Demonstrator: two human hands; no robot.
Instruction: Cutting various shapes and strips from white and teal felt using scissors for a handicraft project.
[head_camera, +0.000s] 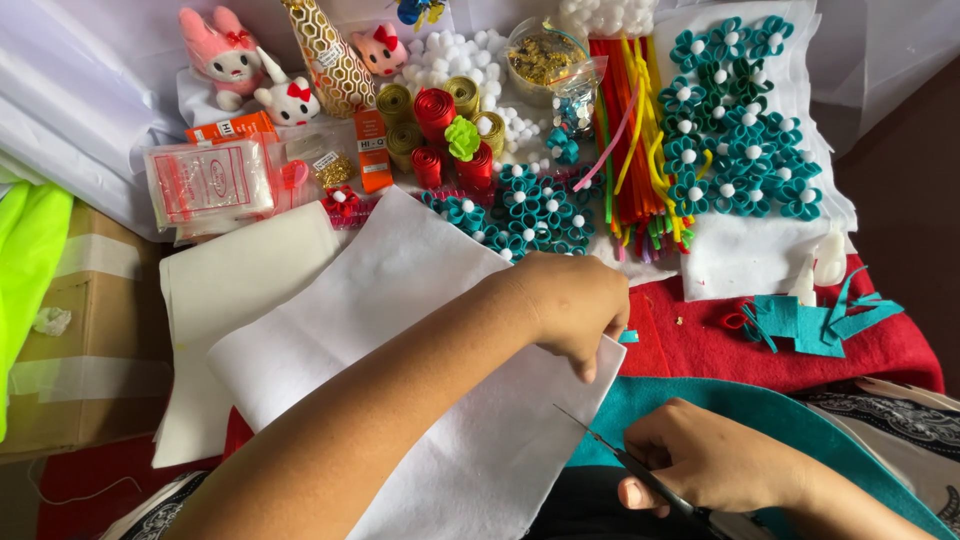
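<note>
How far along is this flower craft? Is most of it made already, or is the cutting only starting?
Plenty looks done: rows of finished teal flowers with white pompom centres lie on white felt, with another cluster nearer. In hand: the left hand pins the white felt sheet while the right hand works scissors at its edge. Left: the teal felt sheet looks mostly uncut, and teal strips lie loose.

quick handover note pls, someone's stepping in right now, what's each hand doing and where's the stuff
Left hand: pressing down the white felt sheet near its edge.
Right hand: holding scissors, blades at the white sheet's edge.
Teal felt lies under the right hand, on red cloth.
Done: many teal flowers with white centres lie at the back.
Left: no cut in the white sheet is visible yet.
</note>
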